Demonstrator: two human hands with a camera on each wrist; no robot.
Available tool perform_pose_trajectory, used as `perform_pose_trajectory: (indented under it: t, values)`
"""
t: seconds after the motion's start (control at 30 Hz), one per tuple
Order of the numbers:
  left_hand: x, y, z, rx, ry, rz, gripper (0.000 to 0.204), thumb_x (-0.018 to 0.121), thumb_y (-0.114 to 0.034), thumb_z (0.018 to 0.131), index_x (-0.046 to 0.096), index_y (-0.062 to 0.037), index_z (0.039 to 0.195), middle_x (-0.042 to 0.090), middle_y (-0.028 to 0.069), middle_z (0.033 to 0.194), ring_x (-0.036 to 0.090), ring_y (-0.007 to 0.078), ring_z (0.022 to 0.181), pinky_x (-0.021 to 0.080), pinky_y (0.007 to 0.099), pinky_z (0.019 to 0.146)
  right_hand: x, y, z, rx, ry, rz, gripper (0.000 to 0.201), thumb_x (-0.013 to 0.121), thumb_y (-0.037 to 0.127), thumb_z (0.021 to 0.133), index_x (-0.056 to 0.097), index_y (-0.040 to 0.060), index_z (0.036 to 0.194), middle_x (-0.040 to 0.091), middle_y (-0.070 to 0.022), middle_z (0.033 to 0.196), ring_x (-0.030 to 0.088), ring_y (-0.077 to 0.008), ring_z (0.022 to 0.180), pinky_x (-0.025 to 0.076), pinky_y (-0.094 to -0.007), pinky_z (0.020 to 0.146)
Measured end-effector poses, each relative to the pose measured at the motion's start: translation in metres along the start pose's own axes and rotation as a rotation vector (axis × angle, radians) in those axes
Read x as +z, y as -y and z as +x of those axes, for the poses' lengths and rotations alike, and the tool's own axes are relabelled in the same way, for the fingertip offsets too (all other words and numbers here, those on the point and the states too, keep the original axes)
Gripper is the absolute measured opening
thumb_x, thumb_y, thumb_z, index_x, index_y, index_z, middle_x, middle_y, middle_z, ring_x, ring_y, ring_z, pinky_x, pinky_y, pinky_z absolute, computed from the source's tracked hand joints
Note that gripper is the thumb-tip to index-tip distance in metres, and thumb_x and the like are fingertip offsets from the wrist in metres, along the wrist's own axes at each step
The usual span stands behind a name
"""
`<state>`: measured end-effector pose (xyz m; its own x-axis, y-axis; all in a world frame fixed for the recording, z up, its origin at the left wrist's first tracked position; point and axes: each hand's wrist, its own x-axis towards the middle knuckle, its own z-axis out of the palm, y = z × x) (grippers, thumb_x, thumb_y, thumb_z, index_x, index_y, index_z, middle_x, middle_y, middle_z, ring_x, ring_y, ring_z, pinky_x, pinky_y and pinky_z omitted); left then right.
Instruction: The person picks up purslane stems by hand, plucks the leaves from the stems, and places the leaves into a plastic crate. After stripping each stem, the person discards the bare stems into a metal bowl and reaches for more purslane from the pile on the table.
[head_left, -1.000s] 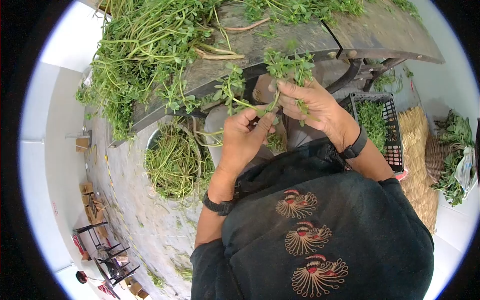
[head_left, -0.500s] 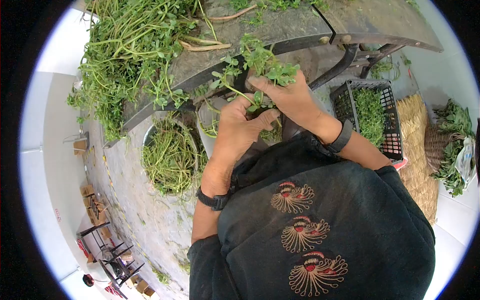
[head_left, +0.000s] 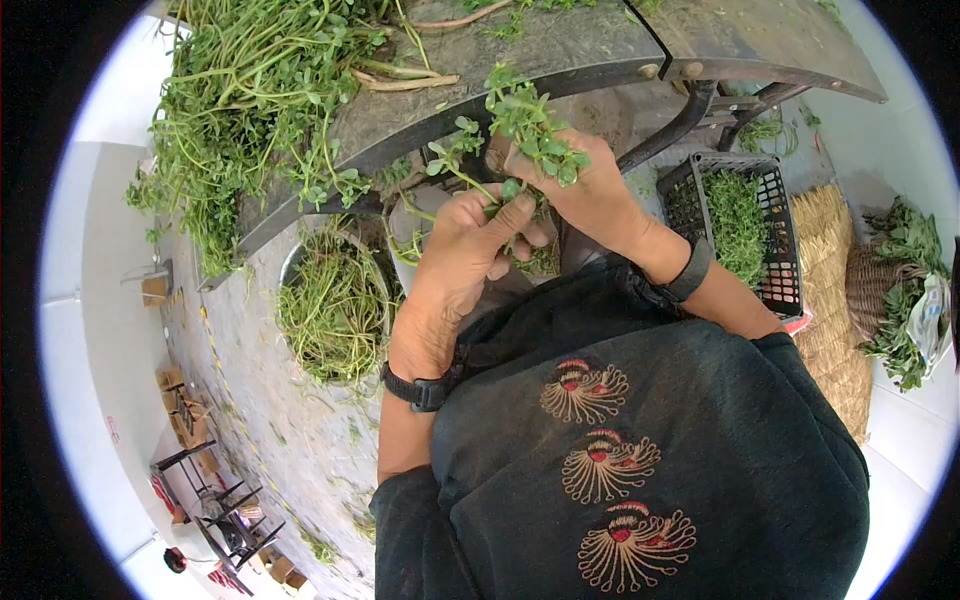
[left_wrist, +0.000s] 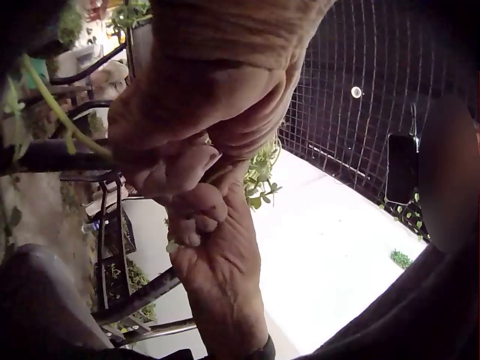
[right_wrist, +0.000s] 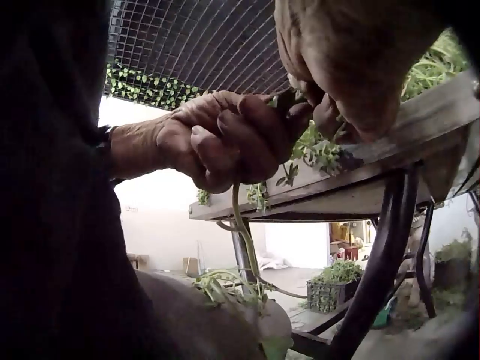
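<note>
The left hand [head_left: 455, 255] pinches a green stem between thumb and curled fingers, in front of the table edge. Close beside it, the right hand [head_left: 590, 195] grips the leafy sprig [head_left: 535, 125], whose leaves stick up over its fingers. In the left wrist view both hands nearly meet around the stem [left_wrist: 64, 116]. The right wrist view shows the left hand [right_wrist: 217, 139] with curled fingers and a long stem [right_wrist: 241, 217] hanging below it; the right hand [right_wrist: 352, 60] is at the upper right.
A big heap of leafy stems [head_left: 250, 100] covers the left of the dark table [head_left: 560, 45]. Below stands a round tub of stems [head_left: 335, 315]. At right are a black crate [head_left: 783, 225] of greens, a straw mat [head_left: 825, 310] and a wicker basket [head_left: 870, 290].
The right hand has moved left and turned over, its sprig now leaning across its fingers. The left hand has shifted slightly left and stays on the stem.
</note>
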<state>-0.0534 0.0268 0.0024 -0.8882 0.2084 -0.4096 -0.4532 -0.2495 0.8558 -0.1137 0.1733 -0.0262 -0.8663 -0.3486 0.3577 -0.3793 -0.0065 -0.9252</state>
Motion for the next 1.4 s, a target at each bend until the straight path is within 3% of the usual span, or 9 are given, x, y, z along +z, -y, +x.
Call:
perform_pose_trajectory:
  t: [0.17, 0.23, 0.6, 0.87, 0.93, 0.97, 1.07, 1.33, 1.4]
  values:
    - [-0.005, 0.012, 0.001, 0.131, -0.093, 0.149, 0.018, 0.061, -0.016, 0.087, 0.058, -0.0026, 0.098, 0.063, 0.0057, 0.074, 0.052, 0.0063, 0.056, 0.036, 0.0169, 0.042, -0.002, 0.001, 0.002, -0.056, -0.018, -0.060, 0.016, 0.066, 0.014, 0.081, 0.062, -0.0001, 0.087, 0.062, -0.0047, 0.073, 0.054, -0.0106, 0.066, 0.045, -0.0271, 0.061]
    - [-0.003, 0.011, 0.001, 0.136, -0.105, 0.195, 0.018, 0.060, -0.017, 0.087, 0.059, -0.0029, 0.098, 0.064, 0.0052, 0.074, 0.052, 0.0062, 0.055, 0.038, 0.0176, 0.044, -0.008, 0.009, 0.002, 0.379, 0.039, 0.482, 0.016, 0.065, 0.015, 0.083, 0.062, 0.0019, 0.091, 0.059, -0.0010, 0.071, 0.052, -0.0073, 0.066, 0.043, -0.0247, 0.059]
    - [-0.006, 0.010, -0.001, 0.072, 0.029, 0.288, 0.018, 0.057, -0.021, 0.090, 0.061, -0.0049, 0.096, 0.062, 0.0031, 0.070, 0.050, 0.0045, 0.053, 0.036, 0.0175, 0.045, -0.007, 0.014, 0.000, 0.309, 0.127, 0.314, 0.017, 0.059, 0.020, 0.088, 0.058, 0.0030, 0.086, 0.052, 0.0030, 0.062, 0.046, -0.0053, 0.054, 0.037, -0.0210, 0.046]
    - [-0.003, 0.022, 0.000, 0.883, 0.167, 0.889, 0.008, 0.061, -0.005, 0.079, 0.062, -0.0046, 0.087, 0.061, 0.0099, 0.070, 0.060, 0.0290, 0.063, 0.048, 0.0372, 0.060, -0.021, 0.014, 0.001, 0.685, 0.440, 0.362, 0.023, 0.054, 0.027, 0.090, 0.056, 0.0052, 0.082, 0.048, 0.0012, 0.057, 0.040, -0.0060, 0.049, 0.029, -0.0220, 0.040]
    - [0.000, 0.018, -0.013, 0.884, 0.195, 0.996, 0.011, 0.062, -0.003, 0.075, 0.061, -0.0052, 0.085, 0.060, 0.0110, 0.071, 0.059, 0.0320, 0.066, 0.048, 0.0385, 0.060, -0.018, 0.013, -0.001, 0.532, 0.684, 0.181, 0.022, 0.057, 0.027, 0.088, 0.059, 0.0056, 0.086, 0.048, 0.0009, 0.058, 0.042, -0.0074, 0.049, 0.032, -0.0240, 0.040]
    - [0.001, 0.018, -0.019, 0.885, 0.223, 1.105, 0.014, 0.062, -0.002, 0.071, 0.060, -0.0058, 0.083, 0.060, 0.0121, 0.071, 0.058, 0.0351, 0.068, 0.048, 0.0398, 0.059, -0.023, 0.016, 0.000, 1.087, 0.576, 0.729, 0.020, 0.060, 0.024, 0.086, 0.061, 0.0060, 0.094, 0.054, 0.0008, 0.064, 0.047, -0.0073, 0.053, 0.037, -0.0229, 0.043]
    - [-0.012, 0.036, -0.018, 0.770, 0.266, 1.289, 0.018, 0.063, -0.003, 0.066, 0.058, -0.0063, 0.082, 0.059, 0.0112, 0.069, 0.059, 0.0340, 0.067, 0.048, 0.0408, 0.058, -0.017, -0.002, -0.029, 0.779, 0.473, 0.658, 0.021, 0.062, 0.021, 0.085, 0.061, 0.0057, 0.100, 0.059, 0.0014, 0.073, 0.051, -0.0057, 0.058, 0.041, -0.0203, 0.047]
    - [-0.009, 0.025, -0.037, 0.628, 0.424, 1.409, 0.027, 0.059, -0.013, 0.076, 0.059, -0.0106, 0.103, 0.062, 0.0137, 0.088, 0.060, 0.0335, 0.080, 0.049, 0.0402, 0.069, -0.014, 0.021, -0.006, 1.034, 0.896, 0.458, 0.039, 0.066, 0.029, 0.083, 0.049, 0.0028, 0.107, 0.058, -0.0033, 0.075, 0.055, -0.0056, 0.062, 0.044, -0.0190, 0.050]
    - [-0.008, 0.023, -0.039, 0.526, 0.450, 1.476, 0.027, 0.059, -0.011, 0.074, 0.059, -0.0101, 0.101, 0.062, 0.0135, 0.084, 0.060, 0.0336, 0.076, 0.050, 0.0392, 0.067, -0.012, 0.035, -0.009, 1.054, 0.748, 0.404, 0.019, 0.062, 0.022, 0.086, 0.059, 0.0041, 0.091, 0.052, 0.0046, 0.060, 0.037, -0.0016, 0.043, 0.024, -0.0201, 0.036]
